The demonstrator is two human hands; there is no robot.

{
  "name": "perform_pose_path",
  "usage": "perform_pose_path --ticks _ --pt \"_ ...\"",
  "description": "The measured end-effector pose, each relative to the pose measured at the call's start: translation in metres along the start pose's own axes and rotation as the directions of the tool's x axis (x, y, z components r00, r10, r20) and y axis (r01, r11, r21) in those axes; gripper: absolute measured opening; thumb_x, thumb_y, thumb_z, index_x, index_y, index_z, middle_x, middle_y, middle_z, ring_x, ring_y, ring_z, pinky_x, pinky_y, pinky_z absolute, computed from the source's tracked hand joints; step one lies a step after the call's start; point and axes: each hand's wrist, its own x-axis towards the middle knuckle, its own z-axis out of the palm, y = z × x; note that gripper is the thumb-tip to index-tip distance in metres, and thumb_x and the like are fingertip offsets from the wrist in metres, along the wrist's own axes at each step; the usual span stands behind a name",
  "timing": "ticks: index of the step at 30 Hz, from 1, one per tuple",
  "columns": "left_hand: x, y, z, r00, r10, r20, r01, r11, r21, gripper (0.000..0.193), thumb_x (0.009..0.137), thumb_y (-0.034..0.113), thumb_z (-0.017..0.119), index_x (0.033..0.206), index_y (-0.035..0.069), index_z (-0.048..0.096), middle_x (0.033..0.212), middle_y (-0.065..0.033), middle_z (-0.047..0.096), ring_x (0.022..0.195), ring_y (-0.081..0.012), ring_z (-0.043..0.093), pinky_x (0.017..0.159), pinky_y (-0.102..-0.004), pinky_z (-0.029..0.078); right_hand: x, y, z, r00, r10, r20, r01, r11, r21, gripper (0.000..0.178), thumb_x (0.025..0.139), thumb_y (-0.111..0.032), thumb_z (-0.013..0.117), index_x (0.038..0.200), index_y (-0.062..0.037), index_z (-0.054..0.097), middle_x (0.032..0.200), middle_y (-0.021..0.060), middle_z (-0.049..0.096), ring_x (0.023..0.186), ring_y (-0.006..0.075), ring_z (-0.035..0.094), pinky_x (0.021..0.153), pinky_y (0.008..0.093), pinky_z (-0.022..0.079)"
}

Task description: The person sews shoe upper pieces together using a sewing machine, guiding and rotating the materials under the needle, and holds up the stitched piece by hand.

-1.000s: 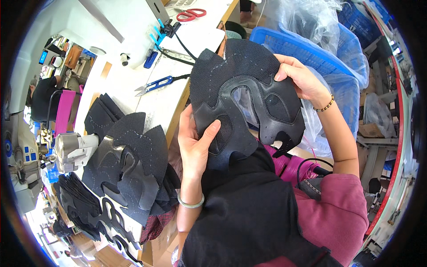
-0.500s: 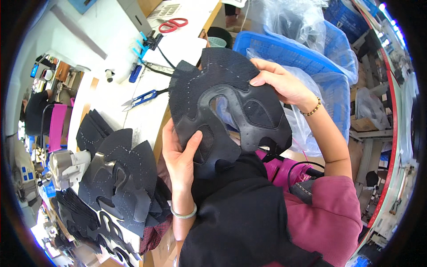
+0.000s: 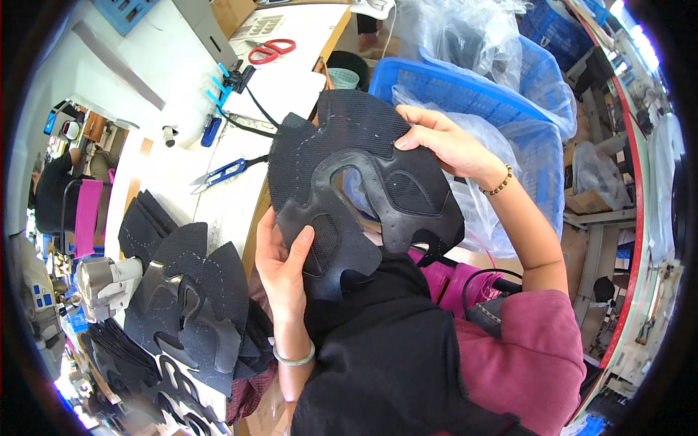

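Above my lap I hold up a flat black shoe upper [image 3: 411,231], made of ribbed mesh with smooth overlays around a curved cut-out. My left hand [image 3: 283,265] grips its lower left edge, thumb on the front and the other fingers behind. Its upper right edge is pinched by my right hand [image 3: 447,145], again with the thumb in front. To the left, a stack of similar black uppers [image 3: 225,291] lies beside a sewing machine's metal arm [image 3: 109,287]. Blue thread snips [image 3: 225,172] rest on the white table just left of the held upper.
Red-handled scissors [image 3: 272,51] lie at the table's far end. Blue plastic crates [image 3: 436,80] with clear bags stand beyond my right hand. Pink cord [image 3: 465,287] is bundled at my right side. Another person [image 3: 54,192] sits at the far left, near a pink chair back.
The whole view has shifted slightly, so most things appear a little lower and further left. Both hands keep the same grip on the shoe upper.
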Motion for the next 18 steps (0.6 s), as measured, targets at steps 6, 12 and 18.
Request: perform_pose_path --ticks 6,12,18 --pt "-0.0020 0.0014 -0.0008 0.995 0.096 0.017 -0.095 0.995 -0.041 0.050 0.084 -0.005 0.058 0.129 -0.006 0.037 0.119 -0.0147 0.055 0.108 -0.0174 0.053 0.092 -0.0273 0.042 -0.0011 -0.0021 0.0002 0.999 -0.001 -0.042 0.000 1.000 -0.024 0.018 0.083 -0.008 0.055 0.100 -0.0037 0.058 0.094 -0.0030 0.058 0.086 0.0040 0.052 0.082 0.0202 0.041" --pt "-0.0033 0.0014 0.0011 0.984 0.176 0.021 -0.177 0.983 0.054 0.048 0.085 -0.004 0.058 0.129 -0.007 0.037 0.118 -0.0150 0.056 0.107 -0.0160 0.054 0.092 -0.0267 0.042 0.0002 -0.0050 0.0046 0.998 0.018 -0.062 -0.017 1.000 0.015 0.022 0.081 -0.006 0.056 0.103 -0.0030 0.057 0.096 -0.0018 0.059 0.088 0.0052 0.053 0.083 0.0210 0.041" --pt "-0.0032 0.0020 0.0014 0.992 0.126 -0.010 -0.125 0.992 0.017 0.046 0.086 -0.002 0.057 0.128 -0.007 0.039 0.115 -0.0146 0.058 0.105 -0.0158 0.055 0.091 -0.0248 0.041 -0.0001 -0.0026 0.0019 0.998 0.024 -0.063 -0.023 1.000 0.006 0.013 0.083 -0.007 0.055 0.095 -0.0032 0.056 0.088 -0.0020 0.057 0.081 0.0038 0.053 0.076 0.0192 0.043"
